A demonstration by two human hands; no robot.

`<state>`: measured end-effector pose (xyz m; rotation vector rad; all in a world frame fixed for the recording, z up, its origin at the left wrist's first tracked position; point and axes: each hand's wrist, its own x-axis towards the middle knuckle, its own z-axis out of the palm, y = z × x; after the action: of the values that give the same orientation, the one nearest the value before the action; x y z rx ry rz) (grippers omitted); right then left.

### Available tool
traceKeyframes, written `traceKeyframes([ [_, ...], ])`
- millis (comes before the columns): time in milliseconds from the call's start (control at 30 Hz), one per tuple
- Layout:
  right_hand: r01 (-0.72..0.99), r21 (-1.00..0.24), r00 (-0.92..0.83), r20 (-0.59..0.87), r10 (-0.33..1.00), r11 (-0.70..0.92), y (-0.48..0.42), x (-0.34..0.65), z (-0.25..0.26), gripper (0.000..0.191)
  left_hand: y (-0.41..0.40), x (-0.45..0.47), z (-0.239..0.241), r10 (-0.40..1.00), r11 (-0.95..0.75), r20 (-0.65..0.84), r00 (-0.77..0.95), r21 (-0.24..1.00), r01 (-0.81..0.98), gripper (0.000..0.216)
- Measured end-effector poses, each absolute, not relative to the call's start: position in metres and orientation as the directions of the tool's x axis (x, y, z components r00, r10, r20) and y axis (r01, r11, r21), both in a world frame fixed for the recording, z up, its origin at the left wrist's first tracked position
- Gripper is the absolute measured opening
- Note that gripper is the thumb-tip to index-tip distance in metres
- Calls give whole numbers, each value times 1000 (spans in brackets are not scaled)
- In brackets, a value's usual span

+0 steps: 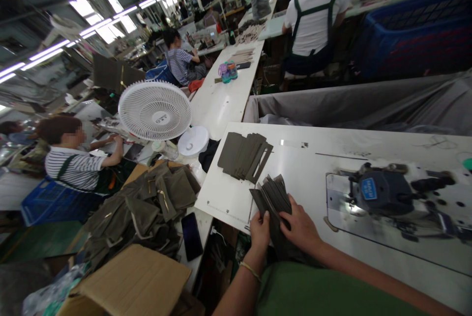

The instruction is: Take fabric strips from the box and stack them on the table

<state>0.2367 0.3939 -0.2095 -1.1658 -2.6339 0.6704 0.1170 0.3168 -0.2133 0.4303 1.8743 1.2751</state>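
A person seated at a white sewing table (pixel 332 158) held a fanned bundle of dark grey-brown cut pieces (pixel 273 198) at the table's near edge, at about six o'clock in the view. The left hand (pixel 260 230) pinched the bundle's lower left edge, thumb on top. The right hand (pixel 300 227) lay curled over the lower right side, fingers closed around the pieces from above.

The pieces looked thin, flat and light, probably stiffened fabric or board, since they held straight edges and fanned like cards instead of drooping. They seemed smooth enough to slide over each other, so a firm pinch across the whole thickness near one short end would likely keep them together. The exact count in the bundle could not be told; roughly ten edges showed.

A second stack of similar pieces (pixel 244 155), with notched cut-outs, lay flat on the table at eleven o'clock from the hands, well apart from them. One sewing machine head (pixel 383 190) sat at three o'clock.

At nine o'clock, beyond the table's edge, lay one dark smartphone (pixel 191 236), a heap of olive-green bags (pixel 143 208) and one cardboard box (pixel 136 281). One white desk fan (pixel 155 109) stood at ten o'clock. Three other workers were seated farther off.
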Motion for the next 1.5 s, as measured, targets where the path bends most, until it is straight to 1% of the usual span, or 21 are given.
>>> traceKeyframes([
  [100,646,-470,-684,-6,730,601,393,238,-213,27,317,117,-216,659,440,-428,-618,886,-145,35],
  [200,636,-460,-687,28,726,620,392,238,-216,46,318,118,-217,659,445,-421,-623,886,-128,32],
  [267,636,-451,-679,58,732,626,391,238,-218,54,318,117,-218,663,444,-417,-622,888,-122,32],
  [333,633,-453,-675,73,734,628,390,238,-218,53,318,117,-218,667,444,-418,-616,888,-122,33],
  [567,595,-526,-697,36,716,607,393,239,-216,33,315,119,-218,653,476,-418,-632,875,-87,45],
  [733,594,-535,-697,30,717,601,394,239,-212,23,314,120,-218,652,485,-406,-641,872,-59,49],
  [900,614,-541,-674,19,738,574,392,237,-208,31,314,118,-219,651,495,-392,-650,868,-28,51],
  [1100,618,-548,-677,-7,736,564,392,237,-208,31,313,118,-222,646,511,-394,-654,859,-13,55],
  [1200,613,-542,-678,12,735,574,392,237,-209,29,313,119,-222,643,515,-389,-659,857,-4,54],
  [1300,609,-521,-683,39,729,598,392,237,-210,21,314,119,-221,637,524,-391,-664,851,2,53],
  [1367,608,-510,-686,49,726,609,392,238,-211,20,316,118,-220,632,534,-395,-667,846,5,53],
  [1433,606,-506,-688,55,724,614,392,238,-215,26,319,118,-219,630,541,-396,-668,841,12,51],
  [1500,601,-493,-689,81,721,629,392,239,-218,38,322,117,-217,630,549,-399,-666,836,19,49],
])
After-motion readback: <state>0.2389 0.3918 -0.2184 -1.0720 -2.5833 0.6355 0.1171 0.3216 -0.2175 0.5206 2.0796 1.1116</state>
